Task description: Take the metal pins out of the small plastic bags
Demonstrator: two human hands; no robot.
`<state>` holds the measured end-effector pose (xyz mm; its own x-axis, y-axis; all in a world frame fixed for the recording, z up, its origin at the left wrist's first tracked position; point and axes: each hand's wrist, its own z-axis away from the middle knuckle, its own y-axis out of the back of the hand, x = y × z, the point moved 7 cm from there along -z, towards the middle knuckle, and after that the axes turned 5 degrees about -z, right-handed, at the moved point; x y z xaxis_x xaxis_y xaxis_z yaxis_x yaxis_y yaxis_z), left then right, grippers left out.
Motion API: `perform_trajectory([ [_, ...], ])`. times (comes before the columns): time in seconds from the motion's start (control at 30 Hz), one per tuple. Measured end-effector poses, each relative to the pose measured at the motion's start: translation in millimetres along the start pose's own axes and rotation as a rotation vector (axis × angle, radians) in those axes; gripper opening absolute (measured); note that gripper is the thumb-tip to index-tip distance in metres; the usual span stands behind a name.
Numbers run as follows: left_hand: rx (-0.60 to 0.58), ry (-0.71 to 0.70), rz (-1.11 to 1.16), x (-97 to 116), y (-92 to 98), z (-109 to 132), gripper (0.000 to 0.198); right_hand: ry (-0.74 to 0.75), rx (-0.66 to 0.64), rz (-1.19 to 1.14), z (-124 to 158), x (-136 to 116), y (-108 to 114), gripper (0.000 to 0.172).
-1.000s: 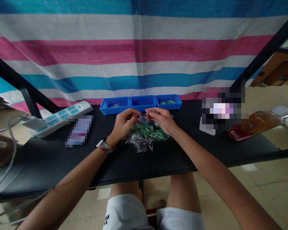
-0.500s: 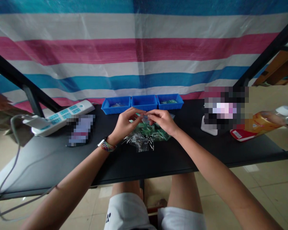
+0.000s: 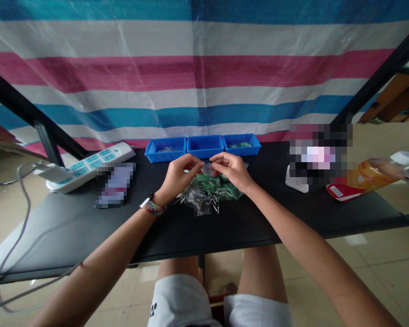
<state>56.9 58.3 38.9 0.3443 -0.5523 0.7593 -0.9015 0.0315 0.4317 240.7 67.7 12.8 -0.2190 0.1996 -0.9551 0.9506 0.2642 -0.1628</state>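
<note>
Nearest is the person's lap in white shorts point(image 3: 180, 299), on the near side of the heap of small parts point(image 3: 209, 188) and lower than the black table point(image 3: 225, 236). The heap lies on the tabletop: silvery rods point(image 3: 195, 197) on its near left, some apparently in a clear bag point(image 3: 203, 209), and green pieces point(image 3: 223, 188) to the right and behind.

Both hands are poised over the heap's far part. The left hand point(image 3: 180, 175), with a braided bracelet point(image 3: 153, 207) at its wrist, curls thumb and fingers toward each other with a slim gap. The right hand point(image 3: 232, 171) is bent into a loose pinch. I cannot tell whether either grips a piece; the fingertips are too small and dark.

A second ago the right fingertips had a thin pale rod; half a second ago the two hands met. Now the fingertips stand slightly apart and that rod cannot be made out, so the two-handed contact seems finished or paused, its result unclear.

Left of the heap lies a power strip point(image 3: 92, 164); well to its right, a drink bottle point(image 3: 364, 179). Behind the heap stand the left bin point(image 3: 167, 156), with small pale bits, the middle bin point(image 3: 206, 149), and the right bin point(image 3: 243, 151), with green pieces. Farthest back hangs a striped sheet point(image 3: 122, 72).
</note>
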Motion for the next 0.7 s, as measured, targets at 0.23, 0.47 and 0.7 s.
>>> perform_trajectory([
  [0.23,-0.028,0.009,-0.008,-1,-1.9,1,0.041,0.04,0.038,0.009,2,-9,0,0.035],
  [0.47,-0.036,0.02,0.059,5,-1.5,1,0.043,0.077,0.045,0.112,2,-14,2,0.044],
  [0.7,-0.042,-0.003,0.083,6,-0.6,1,0.029,0.062,0.034,0.121,1,-9,1,0.048],
])
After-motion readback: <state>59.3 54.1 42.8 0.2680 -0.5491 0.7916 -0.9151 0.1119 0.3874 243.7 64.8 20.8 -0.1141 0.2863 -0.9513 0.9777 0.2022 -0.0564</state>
